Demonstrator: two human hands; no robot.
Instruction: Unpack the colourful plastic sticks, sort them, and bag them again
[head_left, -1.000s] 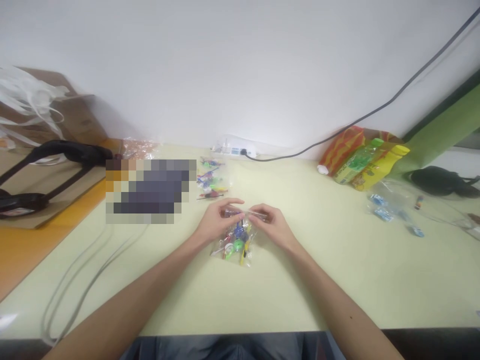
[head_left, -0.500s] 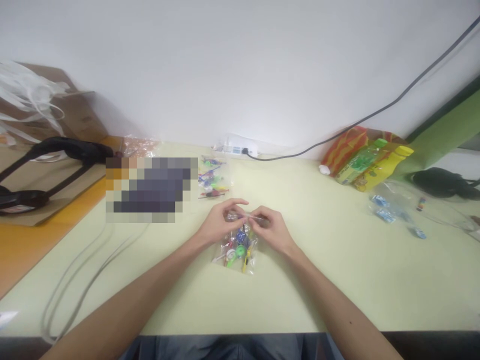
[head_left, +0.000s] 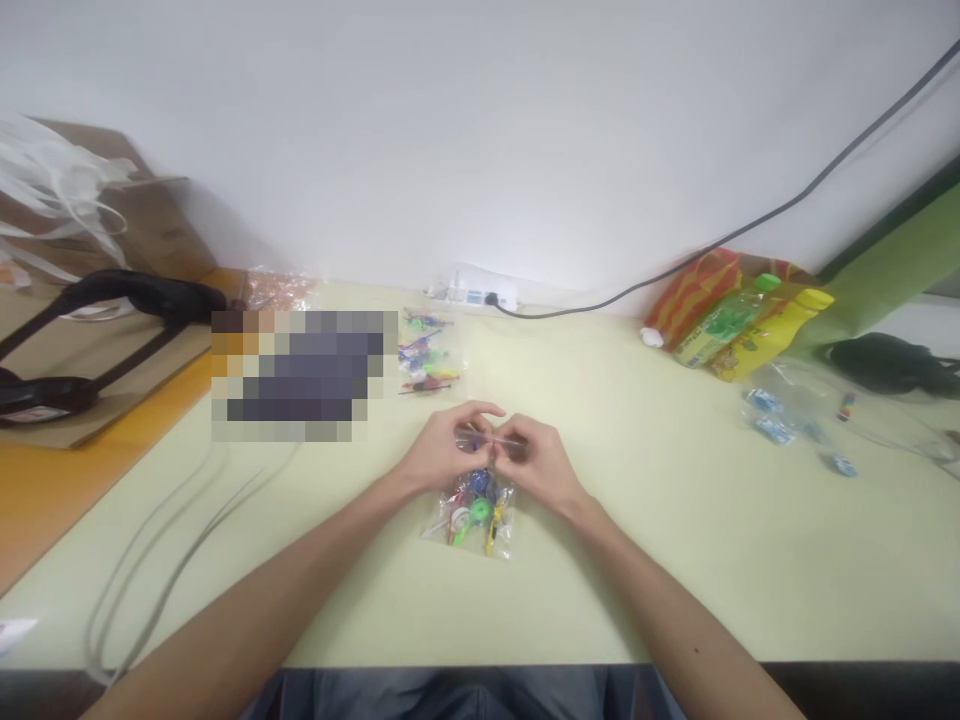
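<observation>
Both hands pinch the top edge of a clear plastic bag [head_left: 478, 515] in the middle of the table. Inside it are several small coloured plastic pieces in green, blue, white, red and yellow; their exact kind is hard to make out. My left hand [head_left: 446, 447] grips the bag's upper left part between thumb and fingers. Close against it, my right hand [head_left: 541, 462] pinches the same edge from the right, and the fingertips almost meet. The lower part of the bag hangs toward me, near or on the table top.
Beyond my hands lie more bagged coloured pieces [head_left: 427, 350]. A blurred-out dark item [head_left: 307, 375] is at left, with cables running from it. At right are a green-capped bottle [head_left: 731, 320], a yellow bottle [head_left: 772, 335] and small blue packets [head_left: 774, 430]. A white power strip [head_left: 472, 288] sits by the wall.
The fingertips have shifted slightly along the bag's top edge, and more of the clear film shows between them. The bag's lower end has dropped a little toward me.
</observation>
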